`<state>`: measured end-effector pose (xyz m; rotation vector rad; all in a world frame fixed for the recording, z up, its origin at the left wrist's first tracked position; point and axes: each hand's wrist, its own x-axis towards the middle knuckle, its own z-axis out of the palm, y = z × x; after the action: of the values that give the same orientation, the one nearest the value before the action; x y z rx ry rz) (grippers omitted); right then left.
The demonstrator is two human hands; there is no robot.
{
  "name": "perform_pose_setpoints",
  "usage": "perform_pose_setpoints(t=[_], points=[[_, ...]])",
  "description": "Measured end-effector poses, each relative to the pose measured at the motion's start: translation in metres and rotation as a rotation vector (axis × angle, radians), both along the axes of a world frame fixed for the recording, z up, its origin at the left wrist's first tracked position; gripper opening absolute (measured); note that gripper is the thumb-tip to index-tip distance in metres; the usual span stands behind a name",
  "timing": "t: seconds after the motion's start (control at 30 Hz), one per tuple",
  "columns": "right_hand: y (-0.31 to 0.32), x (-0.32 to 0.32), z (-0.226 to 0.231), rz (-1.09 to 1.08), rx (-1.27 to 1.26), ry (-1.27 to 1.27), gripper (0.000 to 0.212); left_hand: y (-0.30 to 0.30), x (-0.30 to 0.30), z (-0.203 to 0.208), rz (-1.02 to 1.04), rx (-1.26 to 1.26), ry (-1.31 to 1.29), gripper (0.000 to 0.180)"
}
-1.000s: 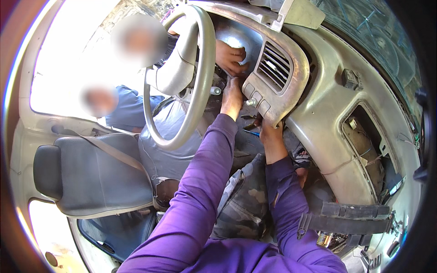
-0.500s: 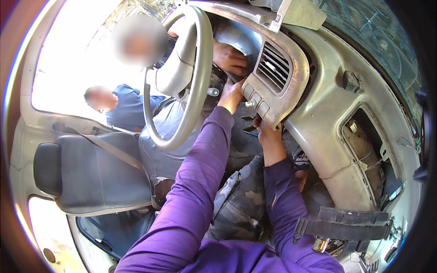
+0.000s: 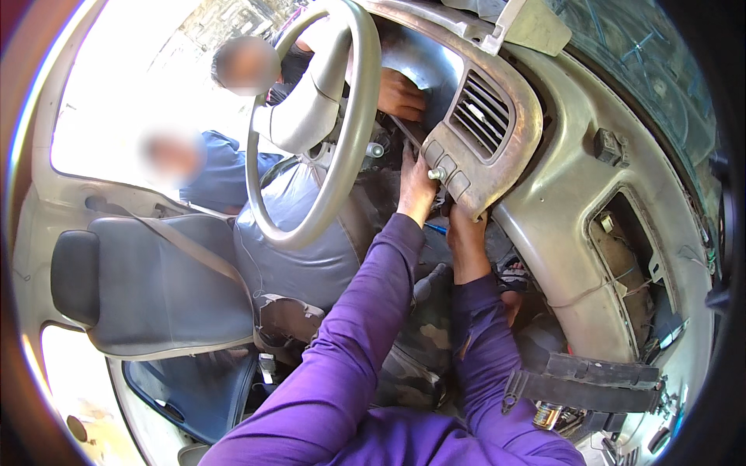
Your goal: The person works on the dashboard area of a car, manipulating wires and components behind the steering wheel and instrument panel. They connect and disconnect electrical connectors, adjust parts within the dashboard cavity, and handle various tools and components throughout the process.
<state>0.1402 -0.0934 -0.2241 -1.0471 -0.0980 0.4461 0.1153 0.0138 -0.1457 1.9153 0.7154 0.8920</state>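
Observation:
My left hand [image 3: 418,185] is at the left edge of a worn dashboard panel [image 3: 491,167], its fingers pointing up along the edge and appearing closed on it. Beneath the panel's lower corner is my right hand [image 3: 466,233]; the panel hides its fingers. Between my hands, lower down, shows the blue handle [image 3: 437,229] of a tool, otherwise hidden. The panel carries a slatted air vent [image 3: 480,116] and a small knob [image 3: 437,173]. Another person's hand [image 3: 401,95] reaches into the instrument opening [image 3: 423,66] just above my left hand.
The steering wheel [image 3: 367,124] stands left of my hands, with a grey seat [image 3: 171,287] beyond it. Two people are at the open door side, one in a blue shirt [image 3: 221,172]. An open dashboard cavity [image 3: 625,272] and a black plastic strip [image 3: 590,392] lie to the right.
My left hand has slid lower along the panel edge, closer to my right hand. The blue-handled tool is now more hidden. The view has shifted slightly.

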Motion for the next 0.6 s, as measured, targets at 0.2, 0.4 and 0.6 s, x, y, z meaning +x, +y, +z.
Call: perform_pose_setpoints(t=[0.2, 0.4, 0.6], points=[[-0.017, -0.019, 0.077, 0.137, -0.040, 0.196, 0.012, -0.002, -0.014, 0.021, 0.052, -0.452, -0.217, 0.055], [0.006, -0.006, 0.003, -0.079, -0.544, -0.595, 0.035, -0.013, -0.012, 0.016, 0.112, -0.345, -0.130, 0.046], [-0.009, -0.018, 0.002, -0.120, -0.588, -0.778, 0.032, 0.000, -0.011, 0.007, 0.181, 0.272, 0.145, 0.047]])
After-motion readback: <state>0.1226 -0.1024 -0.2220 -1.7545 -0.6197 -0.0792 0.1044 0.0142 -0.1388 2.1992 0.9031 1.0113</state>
